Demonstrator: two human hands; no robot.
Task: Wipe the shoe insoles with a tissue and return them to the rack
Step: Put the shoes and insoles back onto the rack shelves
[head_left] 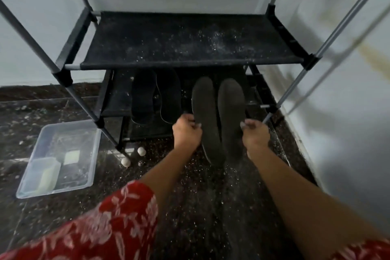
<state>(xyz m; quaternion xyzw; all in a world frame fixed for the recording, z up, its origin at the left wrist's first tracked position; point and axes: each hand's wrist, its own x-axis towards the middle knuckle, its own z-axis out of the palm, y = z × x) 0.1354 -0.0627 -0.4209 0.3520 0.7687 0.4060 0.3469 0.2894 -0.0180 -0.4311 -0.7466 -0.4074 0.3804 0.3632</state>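
Two dark grey insoles lie side by side, toes pointing into the lower shelf of the rack (pixel 190 63). My left hand (pixel 186 132) pinches the left edge of the left grey insole (pixel 205 116). My right hand (pixel 255 135) pinches the right edge of the right grey insole (pixel 230 116). Their heel ends hang out over the floor between my forearms. A pair of black insoles (pixel 156 96) lies on the same lower shelf to the left. No tissue shows in either hand.
The dusty black fabric shelf (pixel 190 42) spans the rack above the insoles. A clear plastic tub (pixel 61 158) sits on the speckled floor at left. Small round balls (pixel 141 151) lie by the rack's foot. A white wall (pixel 337 91) runs close on the right.
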